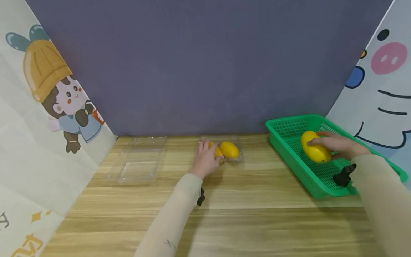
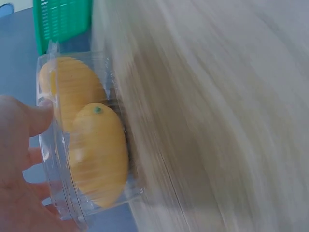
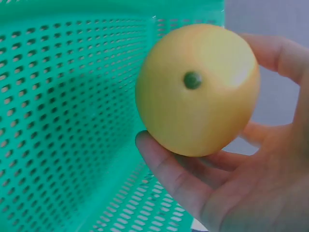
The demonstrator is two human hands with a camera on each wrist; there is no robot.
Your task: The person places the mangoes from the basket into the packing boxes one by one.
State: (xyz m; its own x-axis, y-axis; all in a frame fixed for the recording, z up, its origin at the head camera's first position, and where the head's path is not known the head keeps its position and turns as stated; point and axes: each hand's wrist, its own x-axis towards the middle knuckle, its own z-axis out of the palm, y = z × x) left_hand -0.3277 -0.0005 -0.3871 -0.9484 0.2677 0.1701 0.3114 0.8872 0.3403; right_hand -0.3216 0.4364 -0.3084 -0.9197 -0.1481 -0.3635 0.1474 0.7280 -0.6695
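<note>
Soft, diffuse light; blur streaks the wooden tabletop (image 2: 217,121) at right in the left-wrist view; pale glare whitens the right-wrist view's mango (image 3: 198,104).

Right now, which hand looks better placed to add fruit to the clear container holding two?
The right hand, probably: it holds a yellow fruit at the green basket, while the left hand grips that clear container.

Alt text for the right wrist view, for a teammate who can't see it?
A right hand holds a yellow fruit, its end with a small green spot facing the camera. A green perforated basket fills the left side behind it; plain grey shows at upper right.
</note>
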